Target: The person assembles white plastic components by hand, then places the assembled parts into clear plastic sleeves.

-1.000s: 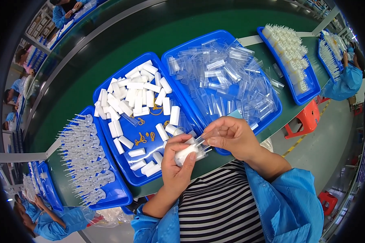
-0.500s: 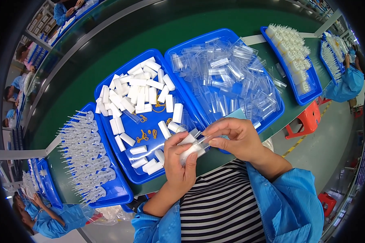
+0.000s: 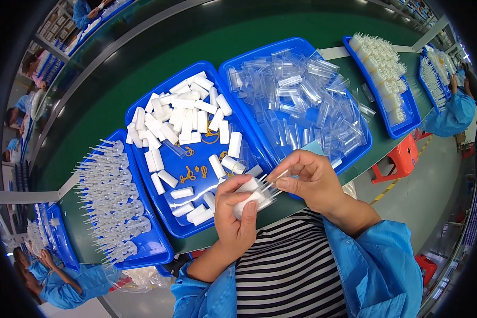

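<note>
My left hand (image 3: 236,212) is closed round a bundle of white blocks (image 3: 245,203), held over the near edge of the bench. Several thin pale rods (image 3: 268,197) stick out of the bundle toward the right. At their ends is my right hand (image 3: 315,180), thumb and forefinger pinching what looks like one thin rod. Its far end is hidden by the fingers. Just beyond my hands stands a blue tray (image 3: 184,231) of loose white blocks (image 3: 183,115), with yellow rubber bands (image 3: 187,174) among them.
Another blue tray (image 3: 367,144) holds clear plastic sleeves (image 3: 302,87) and a light blue card. On the left, a tray (image 3: 156,253) carries white parts with thin rods (image 3: 111,201); a similar tray (image 3: 411,120) stands at right. A red stool (image 3: 400,159) and co-workers at both sides are visible.
My right fingers have lifted slightly and shifted a little away from the bundle. The rods now show spread apart, where before a clear piece covered that spot. My left hand keeps its hold.
</note>
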The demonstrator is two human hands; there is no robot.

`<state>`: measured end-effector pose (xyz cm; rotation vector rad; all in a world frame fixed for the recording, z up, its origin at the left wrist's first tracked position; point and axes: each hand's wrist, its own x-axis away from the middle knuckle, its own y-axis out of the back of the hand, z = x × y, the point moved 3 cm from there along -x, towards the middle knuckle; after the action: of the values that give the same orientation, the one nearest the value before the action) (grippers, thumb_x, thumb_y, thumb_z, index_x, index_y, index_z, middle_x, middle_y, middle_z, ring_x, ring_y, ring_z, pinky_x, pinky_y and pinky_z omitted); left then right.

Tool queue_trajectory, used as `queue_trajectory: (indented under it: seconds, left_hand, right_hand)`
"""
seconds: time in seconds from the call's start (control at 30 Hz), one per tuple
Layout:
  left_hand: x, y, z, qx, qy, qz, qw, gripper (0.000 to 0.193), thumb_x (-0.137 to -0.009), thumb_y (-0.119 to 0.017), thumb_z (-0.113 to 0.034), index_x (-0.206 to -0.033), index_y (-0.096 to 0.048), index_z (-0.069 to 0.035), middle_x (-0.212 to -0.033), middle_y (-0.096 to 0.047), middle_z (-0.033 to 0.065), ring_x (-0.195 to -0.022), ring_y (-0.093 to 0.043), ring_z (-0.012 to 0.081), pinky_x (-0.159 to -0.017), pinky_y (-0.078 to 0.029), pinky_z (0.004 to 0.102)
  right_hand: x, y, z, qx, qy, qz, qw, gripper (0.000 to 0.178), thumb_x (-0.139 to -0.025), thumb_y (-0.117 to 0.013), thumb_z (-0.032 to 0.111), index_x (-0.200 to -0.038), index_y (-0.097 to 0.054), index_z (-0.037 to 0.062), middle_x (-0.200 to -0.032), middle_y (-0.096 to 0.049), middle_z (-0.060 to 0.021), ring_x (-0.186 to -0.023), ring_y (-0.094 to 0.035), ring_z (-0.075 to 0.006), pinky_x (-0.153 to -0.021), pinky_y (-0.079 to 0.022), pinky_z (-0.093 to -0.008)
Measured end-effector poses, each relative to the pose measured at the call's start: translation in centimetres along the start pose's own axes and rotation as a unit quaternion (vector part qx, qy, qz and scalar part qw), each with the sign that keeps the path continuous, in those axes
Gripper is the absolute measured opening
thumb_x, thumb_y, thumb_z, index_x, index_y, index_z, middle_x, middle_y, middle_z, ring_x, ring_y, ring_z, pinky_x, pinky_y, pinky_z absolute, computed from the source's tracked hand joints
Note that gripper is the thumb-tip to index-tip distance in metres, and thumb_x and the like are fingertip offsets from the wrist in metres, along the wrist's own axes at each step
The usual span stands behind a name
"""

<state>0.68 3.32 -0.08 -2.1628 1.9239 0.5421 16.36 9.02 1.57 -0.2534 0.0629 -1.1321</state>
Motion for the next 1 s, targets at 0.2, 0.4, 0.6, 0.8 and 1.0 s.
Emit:
queue_trajectory:
  seconds: [0.2,0.4,0.6,0.8,1.0]
  left_hand:
    - [0.56,0.21,-0.17,-0.062,-0.012,0.01,0.998,0.015,-0.091,-0.048,-0.016,-0.099,-0.043,-0.004,-0.117,-0.045,0.0188,-0.106,-0.047,0.0232,-0.094,-0.035,0.0347]
    - [0.47,0.35,-0.09,0.004,0.006,-0.01,1.0,0.012,-0.091,-0.048,-0.013,-0.098,-0.044,-0.004,-0.116,-0.045,0.0191,-0.106,-0.047,0.023,-0.094,-0.035,0.035]
    - [0.54,0.13,0.46,0.138,0.051,-0.02,0.989,0.008,-0.089,-0.047,-0.007,-0.096,-0.045,-0.003,-0.115,-0.046,0.0194,-0.106,-0.047,0.0233,-0.097,-0.033,0.0363]
    - [0.77,0.34,0.27,0.05,0.011,-0.029,0.998,0.01,-0.089,-0.049,-0.011,-0.094,-0.046,-0.003,-0.115,-0.047,0.0189,-0.105,-0.047,0.0226,-0.095,-0.034,0.0354]
    - [0.68,0.68,-0.35,-0.017,-0.01,-0.017,1.0,0.011,-0.089,-0.051,-0.013,-0.094,-0.048,-0.003,-0.115,-0.047,0.0186,-0.104,-0.047,0.0227,-0.093,-0.035,0.0349]
  right_hand:
    - [0.2,-0.38,-0.36,-0.077,-0.052,0.006,0.996,0.018,-0.082,-0.064,0.007,-0.097,-0.057,-0.0008,-0.089,-0.063,-0.0075,-0.086,-0.059,-0.0105,-0.077,-0.046,-0.0235]
    - [0.45,-0.81,-0.38,-0.048,0.015,-0.005,0.999,0.017,-0.081,-0.065,0.005,-0.095,-0.058,-0.0011,-0.09,-0.063,-0.0083,-0.086,-0.059,-0.0112,-0.078,-0.046,-0.0236]
    - [0.01,-0.35,-0.14,-0.046,0.012,0.027,0.999,0.018,-0.08,-0.066,0.005,-0.094,-0.058,-0.0015,-0.091,-0.064,-0.0098,-0.086,-0.059,-0.0125,-0.079,-0.047,-0.0254]
    - [0.51,-0.96,0.15,-0.05,-0.018,-0.001,0.999,0.018,-0.08,-0.066,0.006,-0.094,-0.058,-0.0014,-0.091,-0.063,-0.0094,-0.087,-0.059,-0.0122,-0.079,-0.046,-0.0254]
    - [0.62,-0.97,0.15,-0.032,-0.009,0.009,0.999,0.018,-0.081,-0.066,0.007,-0.094,-0.058,-0.0012,-0.091,-0.063,-0.0087,-0.087,-0.059,-0.0122,-0.079,-0.046,-0.0247]
